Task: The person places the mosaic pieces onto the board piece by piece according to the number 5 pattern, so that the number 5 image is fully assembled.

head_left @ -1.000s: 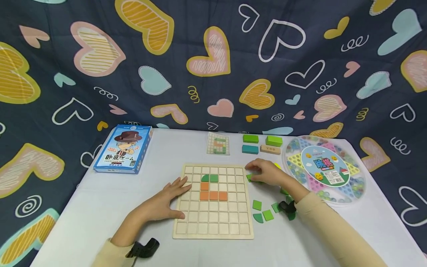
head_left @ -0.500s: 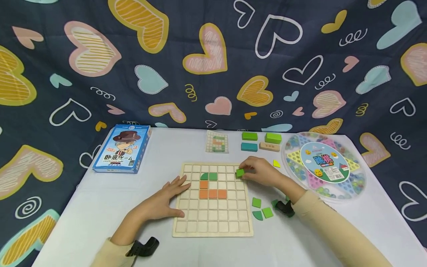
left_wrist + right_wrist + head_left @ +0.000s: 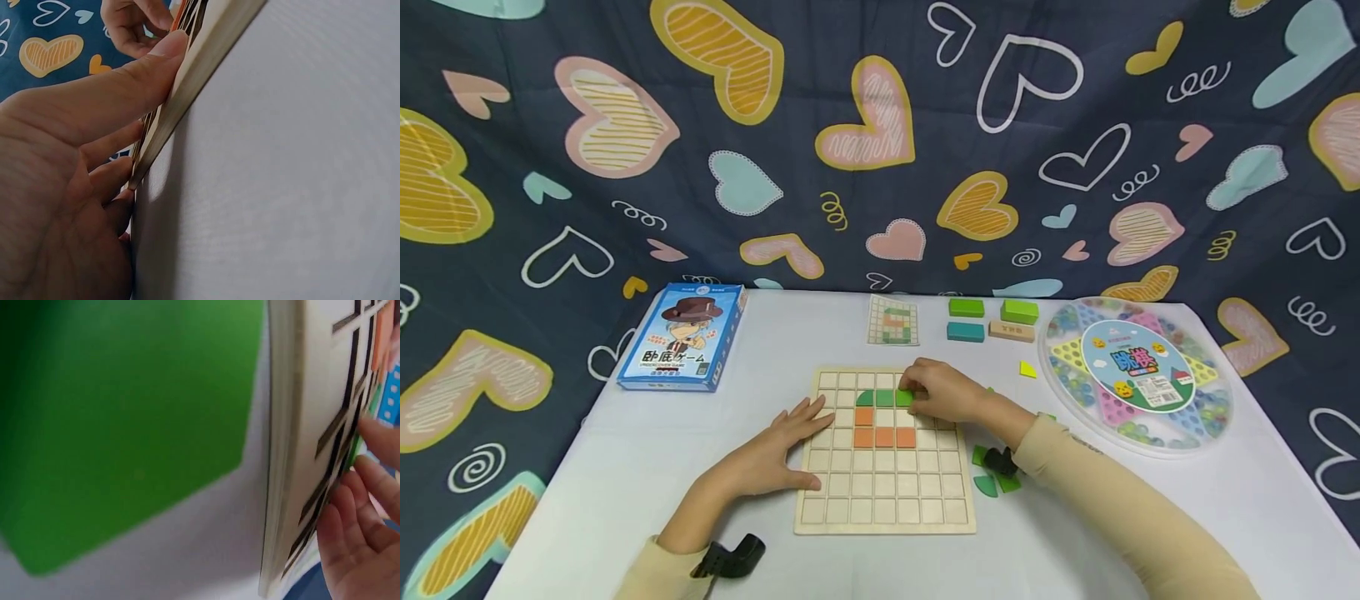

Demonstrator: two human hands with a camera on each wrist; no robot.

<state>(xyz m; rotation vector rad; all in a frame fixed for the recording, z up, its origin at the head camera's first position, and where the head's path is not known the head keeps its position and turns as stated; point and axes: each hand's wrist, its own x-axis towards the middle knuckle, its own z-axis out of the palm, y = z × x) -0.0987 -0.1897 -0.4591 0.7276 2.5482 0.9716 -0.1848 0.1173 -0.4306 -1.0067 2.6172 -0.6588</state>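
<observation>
White table [image 3: 625,467] under a heart-print backdrop carries a wooden grid board [image 3: 886,500], where the right hand [image 3: 942,390] pinches a green tile [image 3: 904,398] down into a cell beside 2 green pieces, just above the 4 orange tiles [image 3: 883,436]. Left hand [image 3: 782,446] lies flat with straight fingers on the board's left edge, grasping nothing. Loose green pieces [image 3: 992,483] sit right of the board, a blue box [image 3: 683,337] beyond its left corner, a round marble tray [image 3: 1135,375] further right.
</observation>
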